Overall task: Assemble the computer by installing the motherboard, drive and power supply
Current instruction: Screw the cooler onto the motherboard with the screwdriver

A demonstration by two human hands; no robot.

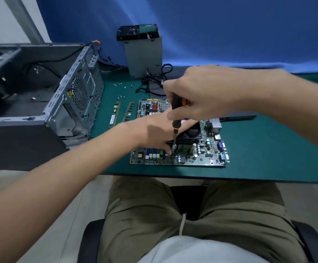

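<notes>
Far left on the counter (258, 158): one computer case (74, 95), tipped on its side and open, with nothing mounted inside that can be made out. Next along, two RAM sticks (114, 115), lying parallel, long axes running away from the seat. Behind them, loose screws (120, 90) (too small to count surely). Further back, one power supply (145, 56) standing on end with one drive (137, 32) on top, both well apart from the case. Centre: one motherboard (202, 157), flat on the counter and not yet in the case, carrying one CPU cooler (191, 134). Left hand (154, 133) draped over the cooler's left edge, fingers curled down by the driver's tip; pinching the shaft or only bracing, cannot tell. Right hand (202, 92) above, grip clamped round the handle of one screwdriver (177, 112). Long axis near upright, tip almost straight below the grip at the cooler's near-left corner. Probably fastening the cooler, so pressure belongs along that axis. Case to the left, nearer the left hand.
</notes>
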